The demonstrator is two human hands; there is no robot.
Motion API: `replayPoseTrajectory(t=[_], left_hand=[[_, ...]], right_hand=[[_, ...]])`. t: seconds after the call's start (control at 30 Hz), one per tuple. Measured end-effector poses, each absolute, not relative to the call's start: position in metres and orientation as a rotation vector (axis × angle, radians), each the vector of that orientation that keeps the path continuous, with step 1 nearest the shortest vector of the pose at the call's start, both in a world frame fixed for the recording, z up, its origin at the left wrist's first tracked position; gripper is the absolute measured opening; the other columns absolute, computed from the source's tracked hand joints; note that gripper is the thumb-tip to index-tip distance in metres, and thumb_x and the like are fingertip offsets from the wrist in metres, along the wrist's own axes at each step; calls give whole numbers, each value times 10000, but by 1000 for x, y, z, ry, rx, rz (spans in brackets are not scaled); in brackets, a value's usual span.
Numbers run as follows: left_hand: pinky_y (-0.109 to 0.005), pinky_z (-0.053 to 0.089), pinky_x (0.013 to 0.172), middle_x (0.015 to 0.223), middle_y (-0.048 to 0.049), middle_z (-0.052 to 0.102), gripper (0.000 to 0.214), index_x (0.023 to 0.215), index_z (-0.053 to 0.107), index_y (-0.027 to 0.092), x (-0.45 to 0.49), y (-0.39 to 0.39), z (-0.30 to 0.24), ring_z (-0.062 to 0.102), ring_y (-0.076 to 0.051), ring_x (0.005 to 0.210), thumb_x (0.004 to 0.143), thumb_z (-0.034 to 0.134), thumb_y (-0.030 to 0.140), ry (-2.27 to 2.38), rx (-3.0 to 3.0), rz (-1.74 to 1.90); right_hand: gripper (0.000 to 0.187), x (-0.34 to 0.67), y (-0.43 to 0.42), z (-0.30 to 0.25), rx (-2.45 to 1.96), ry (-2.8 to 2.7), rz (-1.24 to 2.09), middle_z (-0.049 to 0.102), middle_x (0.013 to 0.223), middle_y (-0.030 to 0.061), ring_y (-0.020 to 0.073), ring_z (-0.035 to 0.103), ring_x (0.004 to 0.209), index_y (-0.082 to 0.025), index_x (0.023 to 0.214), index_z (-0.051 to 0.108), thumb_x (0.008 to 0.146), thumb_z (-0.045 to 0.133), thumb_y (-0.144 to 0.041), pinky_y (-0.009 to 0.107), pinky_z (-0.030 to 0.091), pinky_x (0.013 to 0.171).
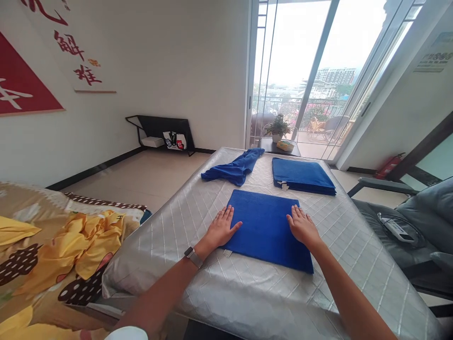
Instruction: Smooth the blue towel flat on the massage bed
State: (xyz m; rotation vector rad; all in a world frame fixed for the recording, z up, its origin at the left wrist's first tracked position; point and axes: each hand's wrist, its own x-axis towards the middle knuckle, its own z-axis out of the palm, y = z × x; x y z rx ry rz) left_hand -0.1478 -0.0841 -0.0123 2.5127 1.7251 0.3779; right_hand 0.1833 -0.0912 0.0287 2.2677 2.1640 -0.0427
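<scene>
A blue towel lies spread flat on the silver quilted table cover, a white tag at its near left corner. On its left edge rests my left hand, palm down with the fingers stretched out and the thumb apart. My right hand lies flat in the same way along the right edge. Just beyond is a neat stack of folded blue towels with white tags on the near side. A crumpled blue towel sits at the far left of the cover.
Patterned bedding with yellow cloth is at the left. On the right, a dark armchair holds a power strip. A potted plant stands by the glass door, and a fire extinguisher is near the right wall.
</scene>
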Motion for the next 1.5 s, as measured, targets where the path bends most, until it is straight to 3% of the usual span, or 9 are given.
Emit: replayPoseTrajectory(t=[0.4,0.7,0.83,1.1,1.33,1.5], left_hand=[[-459,199,1216,1597,-187,286,888,1544,294,52,-138,-79,4,254,-304,1487,969,141,712,1794,2484,241],[-363,150,1230,1602,-167,289,859,1527,324,29,11,-75,23,215,-234,1504,997,74,657,1175,2764,327],[-354,128,1234,1615,-146,266,819,1542,281,35,49,-67,14,186,-206,1511,1013,43,613,1135,2761,358],[-386,130,1238,1627,-128,234,858,1556,271,76,-14,-41,2,157,-217,1517,983,46,673,1422,2648,280],[-413,138,1237,1630,-152,200,886,1558,246,45,-100,-13,2,164,-250,1515,976,47,682,1788,2445,230],[-409,164,1230,1628,-172,198,899,1553,247,25,-112,-11,-2,172,-268,1513,974,65,688,1858,2405,257]], right_hand=[[641,181,-81,6,2383,2189,-58,224,1636,123,226,186,1509,-39,1561,249,1021,154,-371,404,139,1221],[630,182,-82,7,2347,2196,-25,221,1636,120,228,183,1510,-30,1559,246,1018,178,-347,411,156,1219],[611,184,-83,7,2316,2188,-40,195,1646,97,212,157,1516,-61,1565,248,1010,198,-311,396,145,1222],[640,180,-81,8,2380,2161,-96,197,1646,89,210,159,1516,-52,1570,225,1021,161,-373,402,132,1227],[639,181,-81,11,2379,2142,-111,189,1650,85,206,155,1516,-64,1573,227,1019,151,-373,390,120,1229],[648,182,-80,7,2360,2122,-83,179,1652,82,210,155,1517,-59,1577,201,1019,142,-382,393,127,1231]])
